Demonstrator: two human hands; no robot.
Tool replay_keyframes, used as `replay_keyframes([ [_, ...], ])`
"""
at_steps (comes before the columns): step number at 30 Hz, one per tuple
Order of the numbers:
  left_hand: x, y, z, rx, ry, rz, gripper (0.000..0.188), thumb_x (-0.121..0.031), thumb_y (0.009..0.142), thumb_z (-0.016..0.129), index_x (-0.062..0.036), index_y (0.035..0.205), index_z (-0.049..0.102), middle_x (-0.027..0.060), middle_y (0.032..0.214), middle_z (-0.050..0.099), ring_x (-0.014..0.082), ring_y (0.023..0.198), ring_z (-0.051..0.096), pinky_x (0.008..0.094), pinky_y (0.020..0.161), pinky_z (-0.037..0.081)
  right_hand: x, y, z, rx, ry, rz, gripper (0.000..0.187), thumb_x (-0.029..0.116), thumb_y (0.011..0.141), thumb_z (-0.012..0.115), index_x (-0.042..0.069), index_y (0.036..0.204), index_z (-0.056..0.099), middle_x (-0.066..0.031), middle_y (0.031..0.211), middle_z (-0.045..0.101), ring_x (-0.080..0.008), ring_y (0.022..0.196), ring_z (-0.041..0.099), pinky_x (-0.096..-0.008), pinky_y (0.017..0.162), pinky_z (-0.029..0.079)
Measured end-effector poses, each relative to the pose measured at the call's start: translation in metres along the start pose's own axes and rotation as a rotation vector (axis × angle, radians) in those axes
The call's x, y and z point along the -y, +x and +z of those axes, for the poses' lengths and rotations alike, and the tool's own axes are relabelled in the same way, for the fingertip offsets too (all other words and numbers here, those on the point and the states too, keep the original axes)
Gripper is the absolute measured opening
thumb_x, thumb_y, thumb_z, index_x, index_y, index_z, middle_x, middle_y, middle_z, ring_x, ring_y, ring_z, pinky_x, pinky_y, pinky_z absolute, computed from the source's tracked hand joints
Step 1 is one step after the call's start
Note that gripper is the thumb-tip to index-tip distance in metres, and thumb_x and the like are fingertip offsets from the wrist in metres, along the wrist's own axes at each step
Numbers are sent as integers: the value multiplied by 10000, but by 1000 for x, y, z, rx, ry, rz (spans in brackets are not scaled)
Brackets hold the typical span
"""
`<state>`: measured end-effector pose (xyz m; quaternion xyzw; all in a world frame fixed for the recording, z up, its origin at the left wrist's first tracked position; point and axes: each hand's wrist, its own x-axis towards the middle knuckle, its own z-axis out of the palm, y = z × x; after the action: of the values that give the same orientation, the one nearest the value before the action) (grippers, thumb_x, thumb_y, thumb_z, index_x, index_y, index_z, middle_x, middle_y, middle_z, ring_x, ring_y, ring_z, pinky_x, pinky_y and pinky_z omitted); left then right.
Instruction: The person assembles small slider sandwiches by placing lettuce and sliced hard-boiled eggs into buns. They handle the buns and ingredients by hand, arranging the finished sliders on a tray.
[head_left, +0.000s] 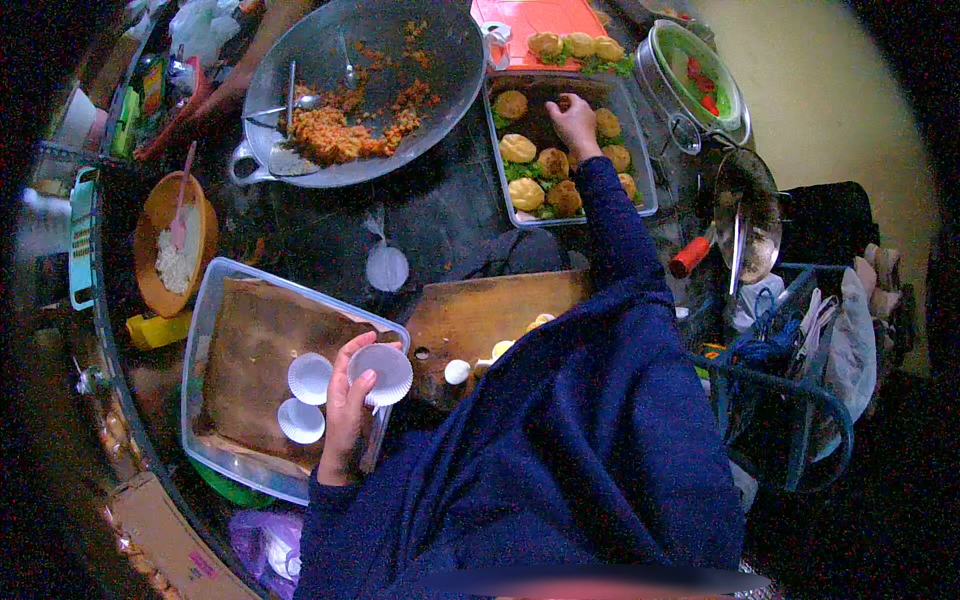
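My left hand (347, 400) grips a white fluted paper baking cup (380, 374) by its edge, thumb at the rim. Below it lies a clear plastic tub (240, 440) lined with brown paper, where two more white paper cups (302, 421) rest. My right arm stretches forward over a second clear container (530, 222) of small round filled buns (518, 149) with green lettuce. Inside its rim, my right hand (575, 127) has its fingers curled together near the far side; whatever is in them is too small or hidden to make out.
A large wok (460, 110) of orange-red filling stands at the far left. A wooden cutting board (450, 310) with egg pieces lies before me. More buns sit on a red lid (520, 20) behind the container. An orange bowl (207, 215) is left; a pan (760, 190) and basket (790, 385) are right.
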<state>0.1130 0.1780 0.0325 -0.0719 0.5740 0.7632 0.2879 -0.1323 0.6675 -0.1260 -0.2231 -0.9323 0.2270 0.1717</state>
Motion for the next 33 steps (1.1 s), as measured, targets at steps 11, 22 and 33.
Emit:
replay_keyframes([
  [11,-3,10,4,-33,93,-9,634,-340,846,634,-11,1327,383,233,1213,569,301,1070,602,405,943,480,-15,47,135,377,516,565,712,570,585,813,-66,878,686,-167,918,702,-260,854,683,-350,760,528],
  [22,-8,4,7,-19,-72,30,585,-352,896,557,-27,1345,371,233,1227,562,287,1122,568,386,969,456,56,10,15,285,782,278,503,298,697,830,8,1039,601,-54,875,649,-117,647,603,-251,540,483],
  [33,-5,0,4,124,-341,0,448,-205,993,409,-97,1418,319,94,1326,454,219,1191,508,428,967,478,221,-215,-180,965,1099,-89,556,121,759,775,16,1237,511,-52,1106,618,-138,1030,592,-285,899,480],
])
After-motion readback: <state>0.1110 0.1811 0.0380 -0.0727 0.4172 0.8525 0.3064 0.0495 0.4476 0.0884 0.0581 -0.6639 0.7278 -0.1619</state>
